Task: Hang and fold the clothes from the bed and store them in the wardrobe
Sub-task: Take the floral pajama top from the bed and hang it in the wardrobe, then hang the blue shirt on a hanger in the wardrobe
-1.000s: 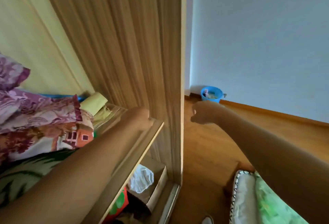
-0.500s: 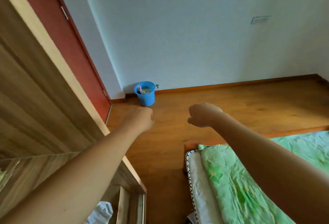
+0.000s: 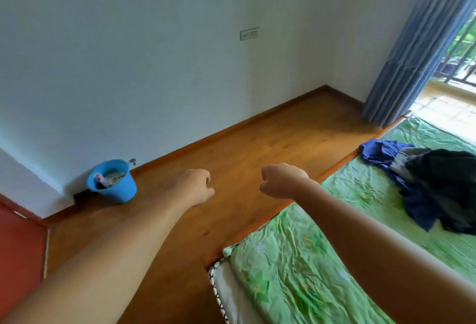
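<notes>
A pile of clothes lies on the bed at the right: a dark garment (image 3: 443, 189) on top of a blue one (image 3: 381, 152). The bed (image 3: 296, 267) has a crumpled green sheet and a white mattress edge at its near corner. My left hand (image 3: 195, 187) and my right hand (image 3: 282, 182) are stretched out in front of me over the wooden floor. Both have loosely curled fingers and hold nothing. The clothes lie well to the right of my right hand. The wardrobe is out of view.
A blue bucket (image 3: 113, 182) with small items in it stands on the floor against the white wall. A red door (image 3: 18, 241) is at the lower left. A blue curtain (image 3: 417, 47) hangs by the balcony opening at the far right. Bare wooden floor (image 3: 270, 143) runs along the bed.
The view has swung right, away from the wardrobe shelves and towards the bed. The wardrobe has left the frame and the clothes pile has come into view. Both hands stay empty.
</notes>
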{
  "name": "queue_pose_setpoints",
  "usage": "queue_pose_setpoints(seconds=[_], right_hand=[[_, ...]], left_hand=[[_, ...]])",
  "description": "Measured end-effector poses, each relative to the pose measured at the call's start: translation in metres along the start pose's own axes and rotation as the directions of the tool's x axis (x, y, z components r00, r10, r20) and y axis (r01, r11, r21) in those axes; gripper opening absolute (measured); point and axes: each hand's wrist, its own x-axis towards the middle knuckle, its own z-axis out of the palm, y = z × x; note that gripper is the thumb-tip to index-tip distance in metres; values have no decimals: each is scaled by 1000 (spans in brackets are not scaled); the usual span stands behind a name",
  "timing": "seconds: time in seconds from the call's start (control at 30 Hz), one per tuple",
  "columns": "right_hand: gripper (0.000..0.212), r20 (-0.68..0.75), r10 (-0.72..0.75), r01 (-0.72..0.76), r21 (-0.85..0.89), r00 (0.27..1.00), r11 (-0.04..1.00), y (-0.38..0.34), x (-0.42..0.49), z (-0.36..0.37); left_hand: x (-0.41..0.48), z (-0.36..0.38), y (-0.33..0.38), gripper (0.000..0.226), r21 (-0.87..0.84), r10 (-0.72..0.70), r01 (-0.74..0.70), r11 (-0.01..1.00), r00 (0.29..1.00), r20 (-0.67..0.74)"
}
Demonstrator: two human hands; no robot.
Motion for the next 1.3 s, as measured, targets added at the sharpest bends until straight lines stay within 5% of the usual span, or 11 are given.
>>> queue_pose_setpoints(seconds=[0.23, 0.47, 0.93, 1.3], right_hand=[[36, -50, 260, -257, 59, 964, 965, 90, -13, -8], [34, -114, 513, -508, 68, 851, 858, 121, -17, -10], [35, -104, 790, -765, 201, 605, 612, -3, 164, -47], [35, -54, 873, -839, 254, 484, 481, 20, 222, -55]], left_hand=[[89, 9, 88, 30, 83, 271, -271, 959, 962, 5], [155, 10, 142, 32, 96, 523, -525, 846, 851, 47], [370, -63, 29, 31, 102, 768, -777, 621, 629, 121], [455, -72, 51, 35, 67, 843, -848, 527, 531, 89]])
